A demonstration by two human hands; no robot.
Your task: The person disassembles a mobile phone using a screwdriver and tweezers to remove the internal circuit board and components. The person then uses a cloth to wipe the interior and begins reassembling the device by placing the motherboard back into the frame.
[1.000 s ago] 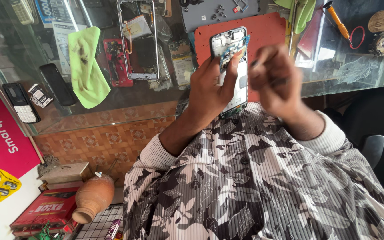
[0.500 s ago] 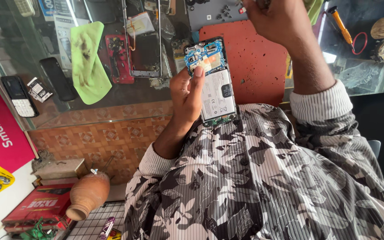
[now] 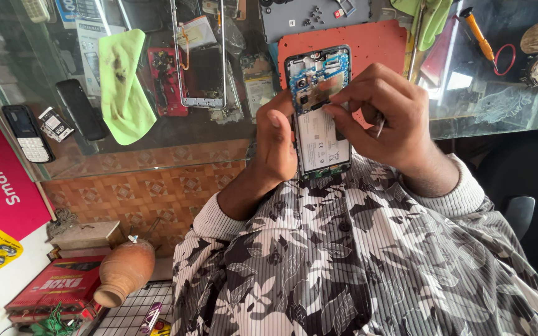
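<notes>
My left hand [image 3: 276,142] grips an opened smartphone [image 3: 320,144] by its left edge, back cover off, showing a blue circuit board at the top and a white battery below. My right hand [image 3: 384,118] rests over the phone's right side, its fingertips pinching a small dark part against the board's lower edge. A thin metal tool sticks out beneath that hand's fingers. The phone is held above an orange work mat [image 3: 375,43] on the glass counter.
On the glass counter [image 3: 231,134] lie a green cloth [image 3: 122,87], a bare phone frame [image 3: 199,56], a red phone part [image 3: 164,81], a black phone [image 3: 81,109], a keypad phone [image 3: 27,132], an orange-handled screwdriver [image 3: 477,32] and a grey tray of small parts [image 3: 319,12]. A clay pot [image 3: 124,270] stands below left.
My right hand came back from the far side of the counter onto the phone's board. The phone stayed in my left hand.
</notes>
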